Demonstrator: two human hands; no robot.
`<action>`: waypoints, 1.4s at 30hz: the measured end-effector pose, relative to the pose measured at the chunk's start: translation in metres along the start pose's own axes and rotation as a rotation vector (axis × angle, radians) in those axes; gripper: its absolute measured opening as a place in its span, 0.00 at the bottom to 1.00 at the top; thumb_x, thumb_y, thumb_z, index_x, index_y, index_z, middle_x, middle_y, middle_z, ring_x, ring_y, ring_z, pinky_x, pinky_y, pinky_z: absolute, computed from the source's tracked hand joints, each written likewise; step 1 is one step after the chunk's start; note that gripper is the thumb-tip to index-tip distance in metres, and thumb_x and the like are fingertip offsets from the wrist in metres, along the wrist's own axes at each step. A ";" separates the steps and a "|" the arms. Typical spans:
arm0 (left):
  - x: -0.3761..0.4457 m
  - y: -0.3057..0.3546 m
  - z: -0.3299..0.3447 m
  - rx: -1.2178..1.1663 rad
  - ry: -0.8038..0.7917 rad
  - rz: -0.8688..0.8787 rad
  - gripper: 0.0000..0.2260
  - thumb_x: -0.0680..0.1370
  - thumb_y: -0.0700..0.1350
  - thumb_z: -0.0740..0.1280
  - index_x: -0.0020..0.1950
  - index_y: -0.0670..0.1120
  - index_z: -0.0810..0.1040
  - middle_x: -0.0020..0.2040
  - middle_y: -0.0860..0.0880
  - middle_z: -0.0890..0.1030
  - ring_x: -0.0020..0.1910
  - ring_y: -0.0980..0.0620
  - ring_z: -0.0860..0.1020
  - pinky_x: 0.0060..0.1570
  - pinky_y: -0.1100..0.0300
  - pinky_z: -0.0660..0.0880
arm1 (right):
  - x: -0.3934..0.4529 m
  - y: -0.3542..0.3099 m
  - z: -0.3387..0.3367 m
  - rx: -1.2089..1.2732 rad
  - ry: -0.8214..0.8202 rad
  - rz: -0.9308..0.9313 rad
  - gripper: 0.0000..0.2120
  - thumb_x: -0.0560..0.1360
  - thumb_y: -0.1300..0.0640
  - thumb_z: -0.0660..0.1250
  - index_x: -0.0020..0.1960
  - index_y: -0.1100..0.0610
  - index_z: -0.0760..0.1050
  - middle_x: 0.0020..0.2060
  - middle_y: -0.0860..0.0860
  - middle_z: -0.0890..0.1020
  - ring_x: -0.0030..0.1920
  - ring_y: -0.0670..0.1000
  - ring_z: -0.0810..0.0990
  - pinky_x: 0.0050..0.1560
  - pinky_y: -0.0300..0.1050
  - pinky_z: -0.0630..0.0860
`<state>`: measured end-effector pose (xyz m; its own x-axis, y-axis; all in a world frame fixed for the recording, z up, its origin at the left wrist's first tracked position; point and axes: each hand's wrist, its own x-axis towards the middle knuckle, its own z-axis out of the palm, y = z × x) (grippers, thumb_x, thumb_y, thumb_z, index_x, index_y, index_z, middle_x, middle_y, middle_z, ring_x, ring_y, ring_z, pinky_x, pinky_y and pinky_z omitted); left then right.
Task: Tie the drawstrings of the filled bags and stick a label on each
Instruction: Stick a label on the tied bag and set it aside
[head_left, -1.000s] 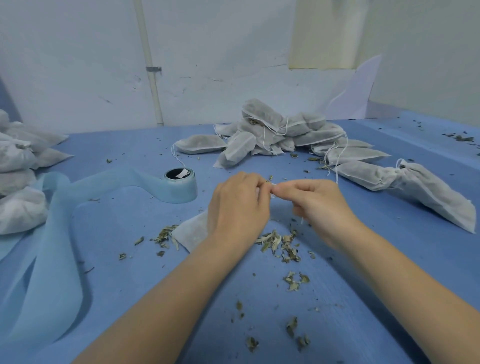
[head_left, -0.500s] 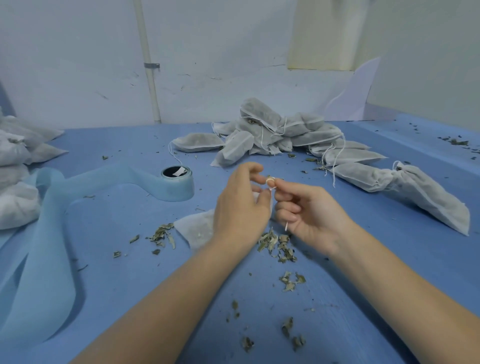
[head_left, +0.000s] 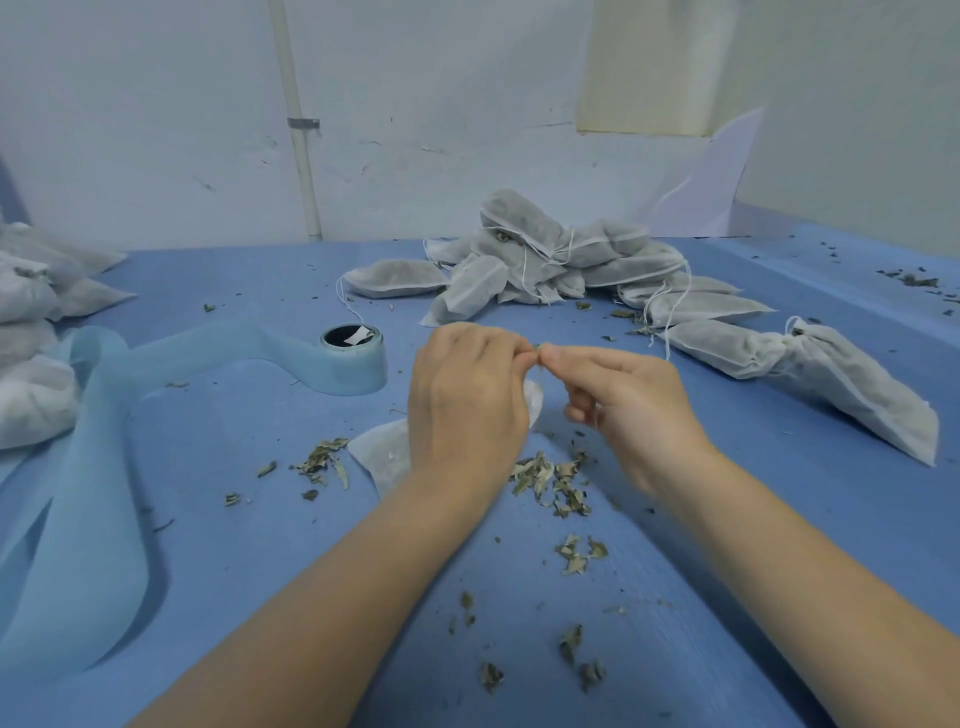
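Tabletop (head_left: 260, 519), blue, carries a bag pile (head_left: 545, 260) at twelve o'clock and label roll (head_left: 353, 358) at ten. Centre: white bag (head_left: 382, 454) under left hand (head_left: 462, 405); right hand (head_left: 631, 405) opposite, fingertips of both pinched together on its drawstring (head_left: 537, 349).

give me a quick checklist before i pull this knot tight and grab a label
1. Both hands at the bag neck: ok, left hand and right hand pinch together there.
2. Bag resting on the table: ok.
3. Knot formed: cannot tell, fingers hide it.
4. Label roll nearby: ok, to the left.
5. Loose leaves clear of the bag: not ok.
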<state>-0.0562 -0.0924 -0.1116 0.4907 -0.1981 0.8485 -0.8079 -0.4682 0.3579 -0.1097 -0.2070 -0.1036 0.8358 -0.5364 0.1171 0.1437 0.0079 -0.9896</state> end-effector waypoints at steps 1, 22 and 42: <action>0.000 0.000 -0.001 0.002 0.002 0.019 0.07 0.76 0.41 0.67 0.40 0.40 0.82 0.39 0.46 0.82 0.44 0.43 0.79 0.46 0.54 0.70 | 0.000 -0.001 -0.002 -0.016 -0.001 -0.040 0.06 0.69 0.55 0.75 0.42 0.57 0.85 0.27 0.46 0.76 0.28 0.44 0.70 0.33 0.35 0.73; 0.027 -0.003 -0.012 0.062 -0.194 -0.163 0.09 0.76 0.38 0.61 0.40 0.51 0.73 0.36 0.56 0.74 0.49 0.52 0.70 0.45 0.58 0.50 | 0.003 0.002 0.012 -0.275 -0.014 -0.244 0.08 0.76 0.51 0.68 0.39 0.48 0.73 0.22 0.41 0.68 0.26 0.40 0.67 0.35 0.39 0.69; 0.029 -0.011 -0.013 -0.802 -0.856 -1.040 0.18 0.78 0.53 0.62 0.51 0.38 0.78 0.39 0.40 0.84 0.29 0.47 0.80 0.29 0.59 0.77 | 0.009 -0.006 -0.002 0.123 0.394 -0.290 0.05 0.77 0.56 0.68 0.42 0.49 0.78 0.26 0.40 0.79 0.27 0.38 0.70 0.28 0.34 0.70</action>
<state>-0.0372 -0.0814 -0.0855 0.7291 -0.6337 -0.2588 0.1708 -0.1978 0.9653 -0.1042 -0.2135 -0.0964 0.4915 -0.8091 0.3220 0.4222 -0.1020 -0.9008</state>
